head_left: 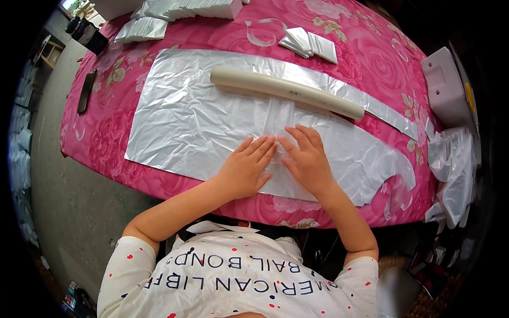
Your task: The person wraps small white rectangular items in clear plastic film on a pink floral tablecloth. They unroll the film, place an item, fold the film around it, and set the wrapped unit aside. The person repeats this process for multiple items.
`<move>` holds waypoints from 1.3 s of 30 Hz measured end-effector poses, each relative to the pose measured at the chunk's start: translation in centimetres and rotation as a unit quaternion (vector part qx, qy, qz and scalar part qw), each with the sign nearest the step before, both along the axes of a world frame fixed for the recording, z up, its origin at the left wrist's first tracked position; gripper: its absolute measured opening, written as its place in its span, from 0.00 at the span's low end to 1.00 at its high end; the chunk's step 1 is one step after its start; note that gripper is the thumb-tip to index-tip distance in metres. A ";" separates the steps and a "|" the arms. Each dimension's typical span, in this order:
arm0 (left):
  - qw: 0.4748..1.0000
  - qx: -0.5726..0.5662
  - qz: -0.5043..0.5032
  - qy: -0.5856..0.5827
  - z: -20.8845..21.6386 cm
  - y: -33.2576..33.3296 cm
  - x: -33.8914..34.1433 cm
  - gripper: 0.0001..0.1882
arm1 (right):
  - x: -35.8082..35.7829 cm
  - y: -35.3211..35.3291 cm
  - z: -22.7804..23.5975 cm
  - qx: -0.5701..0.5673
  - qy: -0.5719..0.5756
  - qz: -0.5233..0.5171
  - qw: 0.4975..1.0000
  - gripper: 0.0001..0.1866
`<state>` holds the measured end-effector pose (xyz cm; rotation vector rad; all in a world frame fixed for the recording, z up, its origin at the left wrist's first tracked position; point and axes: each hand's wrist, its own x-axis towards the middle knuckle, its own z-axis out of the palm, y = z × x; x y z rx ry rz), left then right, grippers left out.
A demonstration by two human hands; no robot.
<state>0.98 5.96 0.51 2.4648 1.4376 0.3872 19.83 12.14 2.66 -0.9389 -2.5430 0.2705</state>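
Observation:
A large white plastic bag [175, 116] lies spread over the table, wrinkled on its left part, with a curved cut-out and handle strips at its right end. My left hand [245, 165] rests on it with the fingers stretched out. Beside it my right hand [307, 161] touches the plastic too, fingers apart and slightly bent; the fingertips of both hands nearly meet. Neither hand holds anything that I can see. Just beyond my fingertips a folded strip shows in the film. A long beige tube [286, 91] lies across the bag's far part, slanting toward the right.
A pink rose-patterned cloth [114, 153] covers the table. Stacks of folded white packets [191, 10] sit at the far left, two small piles [310, 45] at the far middle. A dark phone-like object [87, 91], a black bottle [86, 34], a white box [448, 87] and hanging plastic bags [453, 169] line the edges.

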 end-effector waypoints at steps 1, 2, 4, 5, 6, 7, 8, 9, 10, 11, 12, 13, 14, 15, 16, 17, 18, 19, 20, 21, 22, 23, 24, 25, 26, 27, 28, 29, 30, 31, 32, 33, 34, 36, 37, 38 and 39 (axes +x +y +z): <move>1.000 0.018 -0.003 -0.011 0.0 0.3 -0.2 0.33 | 0.3 0.8 -0.2 0.004 -0.025 0.064 0.998 0.27; 0.999 0.036 -0.007 -0.022 -0.2 0.7 -0.3 0.30 | 0.4 1.3 -0.3 -0.020 -0.023 0.076 0.997 0.26; 0.996 0.073 -0.016 -0.051 -0.5 1.2 -0.6 0.25 | 0.4 2.3 -0.2 -0.066 -0.017 0.102 0.992 0.24; 0.993 0.093 -0.022 -0.069 -0.7 1.4 -0.7 0.21 | 0.5 2.8 -0.2 -0.072 -0.008 0.099 0.992 0.23; 0.989 0.112 -0.028 -0.087 -0.8 1.5 -0.9 0.18 | 0.7 3.3 -0.1 -0.078 0.002 0.096 0.992 0.22; 0.987 0.127 -0.035 -0.093 -1.2 1.5 -1.0 0.16 | 0.8 3.6 -0.3 -0.087 0.012 0.094 0.992 0.21; 0.984 0.142 -0.043 -0.100 -1.5 1.5 -1.2 0.13 | 0.8 3.8 -0.4 -0.078 0.008 0.097 0.992 0.22; 0.981 0.157 -0.051 -0.106 -1.7 1.4 -1.3 0.11 | 0.9 4.0 -0.7 -0.069 0.004 0.099 0.993 0.22; 0.981 0.159 -0.052 -0.103 -1.6 1.4 -1.3 0.10 | 0.9 4.0 -0.8 -0.060 0.000 0.100 0.993 0.22; 0.980 0.161 -0.054 -0.100 -1.4 1.5 -1.2 0.09 | 0.8 3.9 -0.8 -0.063 0.009 0.099 0.993 0.22; 0.980 0.164 -0.056 -0.097 -1.1 1.4 -1.2 0.08 | 0.8 3.9 -0.8 -0.065 0.017 0.098 0.993 0.21; 0.983 0.132 -0.047 -0.117 -0.9 1.4 -1.2 0.08 | 0.7 3.8 -0.7 -0.066 0.026 0.096 0.993 0.21; 0.985 0.100 -0.039 -0.137 -0.7 1.3 -1.1 0.08 | 0.7 3.8 -0.8 -0.060 0.041 0.097 0.993 0.20; 0.985 0.067 -0.031 -0.157 -0.4 1.2 -1.1 0.08 | 0.6 3.6 -1.0 -0.055 0.057 0.098 0.992 0.20; 0.981 0.033 -0.037 -0.187 0.1 0.8 -1.1 0.09 | 0.6 3.4 -1.2 -0.050 0.073 0.099 0.991 0.19; 0.975 -0.002 -0.043 -0.216 0.7 0.1 -1.2 0.10 | 0.7 3.0 -1.2 -0.050 0.072 0.109 0.990 0.19; 0.968 -0.037 -0.050 -0.244 1.2 -0.3 -1.4 0.11 | 0.9 2.3 -1.0 -0.049 0.072 0.118 0.989 0.18; 0.968 -0.007 -0.084 -0.236 1.5 -0.6 -1.8 0.14 | 0.8 1.6 -0.9 -0.049 0.072 0.130 0.988 0.17; 0.966 0.023 -0.119 -0.227 1.8 -0.8 -2.2 0.17 | 0.8 1.0 -0.9 -0.056 0.079 0.131 0.987 0.17; 0.963 0.052 -0.154 -0.217 1.9 -1.0 -2.5 0.20 | 0.8 0.3 -0.9 -0.063 0.086 0.132 0.986 0.17; 0.969 0.054 -0.147 -0.189 1.8 -1.1 -2.6 0.23 | 0.8 -0.3 -0.9 -0.069 0.092 0.132 0.985 0.16; 0.975 0.056 -0.140 -0.161 1.8 -1.2 -2.7 0.26 | 1.1 -0.6 -1.1 -0.076 0.085 0.129 0.985 0.15; 0.981 0.058 -0.132 -0.133 1.8 -1.2 -2.8 0.29 | 1.1 -0.7 -1.1 -0.081 0.095 0.127 0.984 0.16; 0.982 0.050 -0.122 -0.138 1.7 -1.2 -2.8 0.30 | 1.2 -0.9 -1.1 -0.085 0.104 0.124 0.983 0.16; 0.982 0.041 -0.111 -0.144 1.4 -1.2 -2.8 0.31 | 1.2 -1.0 -1.0 -0.090 0.114 0.121 0.982 0.16; 0.983 0.033 -0.100 -0.149 1.0 -1.2 -2.8 0.32 | 1.2 -1.1 -1.0 -0.101 0.113 0.108 0.983 0.16; 0.983 0.022 -0.086 -0.158 0.7 -1.1 -2.7 0.30 | 1.2 -1.2 -0.8 -0.111 0.111 0.095 0.983 0.16; 0.983 0.011 -0.072 -0.167 0.3 -0.9 -2.6 0.29 | 1.2 -1.3 -0.7 -0.120 0.110 0.082 0.983 0.16; 0.983 -0.001 -0.057 -0.175 0.1 -0.8 -2.4 0.27 | 1.2 -1.2 -0.9 -0.139 0.132 0.056 0.980 0.13; 0.983 -0.013 -0.024 -0.179 0.3 -0.7 -2.2 0.26 | 1.1 -1.2 -1.3 -0.159 0.153 0.029 0.975 0.11; 0.983 -0.026 0.010 -0.182 0.5 -0.5 -1.8 0.25 | 0.9 -1.2 -1.4 -0.178 0.174 0.002 0.968 0.08; 0.981 -0.039 0.044 -0.185 0.8 -0.4 -1.5 0.23 | 0.8 -1.3 -1.2 -0.241 0.173 -0.055 0.953 0.06; 0.973 -0.066 0.087 -0.204 0.9 -0.2 -1.1 0.24 | 0.3 -1.3 -0.4 -0.302 0.170 -0.110 0.931 0.05; 0.948 -0.119 0.171 -0.240 0.9 0.6 -0.5 0.25 | -0.1 -1.0 0.0 -0.372 0.157 -0.176 0.898 0.08; 0.944 -0.114 0.181 -0.252 0.9 1.0 -0.3 0.26 | -0.2 -0.6 0.0 -0.382 0.149 -0.187 0.893 0.11; 0.939 -0.109 0.191 -0.264 0.6 1.5 -0.2 0.27 | -0.4 -0.2 0.0 -0.392 0.141 -0.198 0.887 0.13; 0.934 -0.104 0.201 -0.276 0.5 1.9 -0.1 0.29 | -0.5 0.0 0.2 -0.404 0.127 -0.208 0.882 0.13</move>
